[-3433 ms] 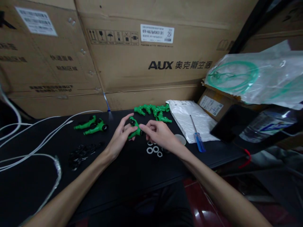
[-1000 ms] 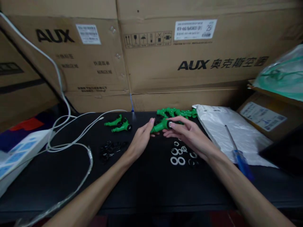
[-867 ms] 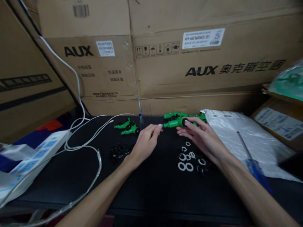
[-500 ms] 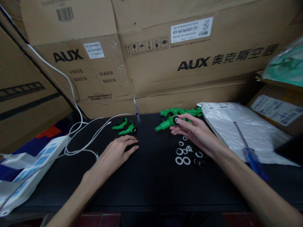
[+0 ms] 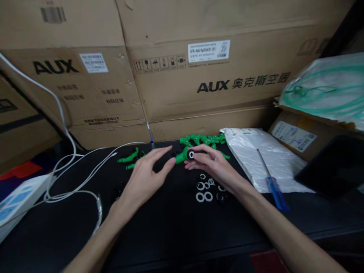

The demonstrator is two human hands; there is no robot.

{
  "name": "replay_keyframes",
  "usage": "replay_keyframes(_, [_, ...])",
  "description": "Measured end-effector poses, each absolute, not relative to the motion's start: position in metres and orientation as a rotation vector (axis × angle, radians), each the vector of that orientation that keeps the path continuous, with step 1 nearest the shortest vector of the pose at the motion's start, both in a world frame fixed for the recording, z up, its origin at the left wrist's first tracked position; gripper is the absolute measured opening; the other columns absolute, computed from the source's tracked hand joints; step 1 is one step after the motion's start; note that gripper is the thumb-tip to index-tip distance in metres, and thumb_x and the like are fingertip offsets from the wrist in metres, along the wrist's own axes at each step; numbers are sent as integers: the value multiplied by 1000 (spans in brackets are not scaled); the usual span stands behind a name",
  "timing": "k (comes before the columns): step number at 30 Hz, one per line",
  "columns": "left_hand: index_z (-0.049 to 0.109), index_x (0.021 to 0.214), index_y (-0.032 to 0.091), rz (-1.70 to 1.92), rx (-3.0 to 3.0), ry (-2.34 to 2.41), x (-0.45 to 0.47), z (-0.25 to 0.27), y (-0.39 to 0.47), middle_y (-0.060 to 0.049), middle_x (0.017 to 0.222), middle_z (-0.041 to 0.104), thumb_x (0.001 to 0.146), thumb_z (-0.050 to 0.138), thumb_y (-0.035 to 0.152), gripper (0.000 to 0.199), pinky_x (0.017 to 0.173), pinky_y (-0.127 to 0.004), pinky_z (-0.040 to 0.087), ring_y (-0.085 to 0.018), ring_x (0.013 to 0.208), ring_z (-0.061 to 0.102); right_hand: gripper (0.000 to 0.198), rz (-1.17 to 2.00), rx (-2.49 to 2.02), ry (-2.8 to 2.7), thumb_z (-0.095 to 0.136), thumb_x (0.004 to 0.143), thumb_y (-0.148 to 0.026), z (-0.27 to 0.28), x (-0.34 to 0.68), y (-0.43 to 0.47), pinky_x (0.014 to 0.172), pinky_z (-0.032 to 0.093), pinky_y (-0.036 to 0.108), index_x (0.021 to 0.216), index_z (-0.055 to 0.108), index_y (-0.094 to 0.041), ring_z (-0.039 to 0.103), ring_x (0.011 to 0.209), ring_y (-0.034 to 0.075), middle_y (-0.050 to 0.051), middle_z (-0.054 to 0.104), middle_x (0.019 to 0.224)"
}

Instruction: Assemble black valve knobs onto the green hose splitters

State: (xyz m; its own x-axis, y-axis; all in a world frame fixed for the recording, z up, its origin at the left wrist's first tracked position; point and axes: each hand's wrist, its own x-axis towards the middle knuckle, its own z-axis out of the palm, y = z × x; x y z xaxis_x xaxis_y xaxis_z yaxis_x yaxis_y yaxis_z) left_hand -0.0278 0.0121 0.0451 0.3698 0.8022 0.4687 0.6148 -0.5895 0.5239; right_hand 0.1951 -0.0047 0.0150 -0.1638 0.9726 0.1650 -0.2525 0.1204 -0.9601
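Evidently the green hose joint is held left of the white packet, its black cap beside the thumb and fingers of the right hand, which pinch that end. Farther left of the packet, the left hand is spread, thumb and fingers parted; whether its thumb touches the joint is hard to tell. The joint looks like light, stiff plastic, probably smooth and slightly slick but hardly fragile, so the thick body behind the cap should give the surest hold.
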Motion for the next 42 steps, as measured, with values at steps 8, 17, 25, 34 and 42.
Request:
replay_keyframes(8, [57,143,5,979,2235,1122,14,18,41,-18,137,67,90,55,36,61,109,-46,49,-32,127,64,25,1085,-902,-1456,70,90,-36,-1,188,-1,83,61,34,109,64,-20,74,81,16,2,73,85])
replay_keyframes(17, [57,143,6,1071,2150,1087,10,5,36,-17,129,72,84,58,33,65,109,-45,50,-30,121,67,19,948,-988,-1529,65,93,-27,-4,183,-5,81,60,28,112,66,-22,73,89,14,4,73,98])
replay_keyframes(25, [55,143,8,1148,2116,1157,17,0,29,-16,129,71,85,57,28,61,105,-45,52,-27,117,67,15,800,-1005,-1594,63,93,-24,-1,178,-8,81,59,29,108,65,-22,72,87,14,2,71,96])
replay_keyframes(34, [57,141,4,1207,2175,1068,15,2,30,-20,130,70,86,56,29,61,106,-45,52,-28,118,67,15,742,-1014,-1643,60,96,-26,1,180,-15,83,57,27,109,65,-22,69,89,13,2,69,97])
replay_keyframes(42, [48,147,0,1203,2235,1008,14,-1,28,-19,124,71,86,57,29,68,105,-45,52,-28,113,67,13,688,-1079,-1597,58,97,-26,-1,178,-10,73,53,28,107,64,-21,67,81,14,1,68,92])
